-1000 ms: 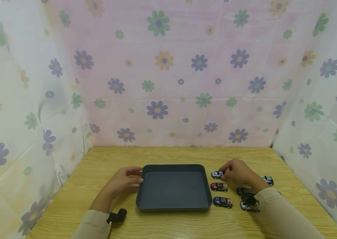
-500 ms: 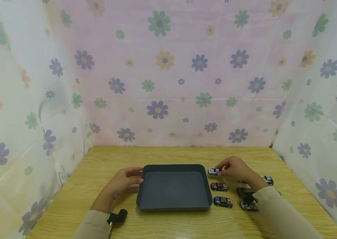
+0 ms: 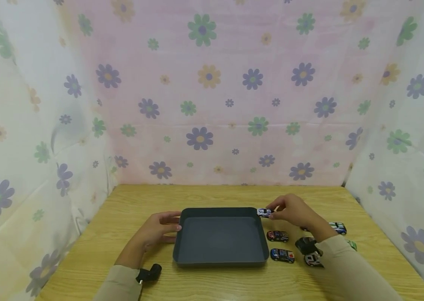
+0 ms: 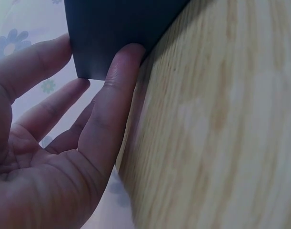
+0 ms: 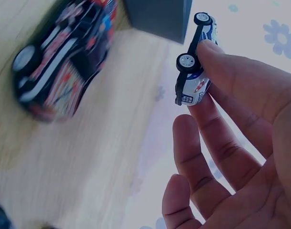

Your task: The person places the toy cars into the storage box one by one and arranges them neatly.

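My right hand (image 3: 295, 212) pinches a white and blue toy car (image 3: 264, 212) between thumb and fingers, at the far right corner of the dark grey tray (image 3: 219, 264). In the right wrist view the toy car (image 5: 195, 78) is off the table, its wheels showing. My left hand (image 3: 158, 229) touches the tray's left side with relaxed fingers. In the left wrist view, thumb and fingertips (image 4: 131, 52) rest against the tray's outer wall (image 4: 112, 33). A red and black toy car (image 3: 278, 236) and a blue toy car (image 3: 282, 255) stand right of the tray.
More toy cars lie under and beside the right forearm, including a white one (image 3: 312, 260), a white, green and blue one (image 3: 338, 228) and a partly hidden green one (image 3: 352, 244). Flowered cloth (image 3: 230, 159) encloses the wooden table (image 3: 212, 286) at the back and sides.
My right hand has lifted the white and blue toy car from the table and carried it left to the tray's corner. My left hand has stayed at the tray's side.
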Action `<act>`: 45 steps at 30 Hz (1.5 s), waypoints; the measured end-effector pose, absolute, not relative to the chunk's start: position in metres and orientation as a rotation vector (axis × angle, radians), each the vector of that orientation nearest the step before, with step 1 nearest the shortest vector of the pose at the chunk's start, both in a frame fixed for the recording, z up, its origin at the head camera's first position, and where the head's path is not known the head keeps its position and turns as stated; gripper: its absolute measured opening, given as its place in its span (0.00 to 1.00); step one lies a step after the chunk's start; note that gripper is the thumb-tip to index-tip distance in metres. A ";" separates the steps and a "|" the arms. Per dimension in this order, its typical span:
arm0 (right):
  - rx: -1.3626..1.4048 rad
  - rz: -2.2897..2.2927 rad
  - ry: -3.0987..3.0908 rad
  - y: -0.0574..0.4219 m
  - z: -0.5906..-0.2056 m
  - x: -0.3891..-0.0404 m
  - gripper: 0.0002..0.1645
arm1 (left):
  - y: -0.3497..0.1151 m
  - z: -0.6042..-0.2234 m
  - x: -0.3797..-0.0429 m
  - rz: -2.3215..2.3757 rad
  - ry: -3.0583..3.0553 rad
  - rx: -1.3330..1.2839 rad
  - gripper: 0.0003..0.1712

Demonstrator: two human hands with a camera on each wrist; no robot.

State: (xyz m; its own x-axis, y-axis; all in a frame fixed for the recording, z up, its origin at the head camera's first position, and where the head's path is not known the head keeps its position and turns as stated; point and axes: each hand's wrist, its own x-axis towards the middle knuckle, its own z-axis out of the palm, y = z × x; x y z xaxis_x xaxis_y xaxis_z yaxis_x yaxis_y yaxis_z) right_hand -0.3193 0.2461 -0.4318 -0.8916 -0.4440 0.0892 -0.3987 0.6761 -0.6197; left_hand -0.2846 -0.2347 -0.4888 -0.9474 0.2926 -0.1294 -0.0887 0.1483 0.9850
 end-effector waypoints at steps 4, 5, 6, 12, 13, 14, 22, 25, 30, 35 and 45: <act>-0.776 -1.013 2.801 0.235 -0.427 -0.319 0.16 | -0.235 -0.488 -0.283 1.871 2.136 0.184 0.41; -0.779 -1.016 2.799 0.232 -0.426 -0.319 0.16 | -0.235 -0.488 -0.283 1.870 2.137 0.183 0.41; -0.780 -1.021 2.796 0.229 -0.426 -0.319 0.15 | -0.235 -0.488 -0.283 1.869 2.138 0.184 0.40; -0.859 -1.017 2.788 0.215 -0.423 -0.322 0.15 | -0.234 -0.490 -0.285 1.874 2.131 0.196 0.40; -0.874 -1.013 2.787 0.213 -0.423 -0.322 0.15 | -0.234 -0.490 -0.285 1.876 2.129 0.197 0.40; -0.873 -1.013 2.786 0.210 -0.423 -0.323 0.15 | -0.234 -0.490 -0.285 1.876 2.130 0.199 0.40; -0.848 -1.034 2.759 0.187 -0.427 -0.325 0.14 | -0.233 -0.492 -0.286 1.873 2.132 0.211 0.40; -0.844 -1.036 2.753 0.177 -0.430 -0.326 0.14 | -0.233 -0.492 -0.286 1.874 2.133 0.207 0.39; -0.839 -1.039 2.723 0.161 -0.433 -0.328 0.14 | -0.234 -0.493 -0.286 1.873 2.131 0.192 0.40; -0.834 -1.048 2.694 0.146 -0.434 -0.330 0.12 | -0.235 -0.493 -0.286 1.886 2.120 0.189 0.40; -0.843 -0.971 2.699 0.122 -0.443 -0.334 0.11 | -0.234 -0.493 -0.287 1.878 2.124 0.195 0.39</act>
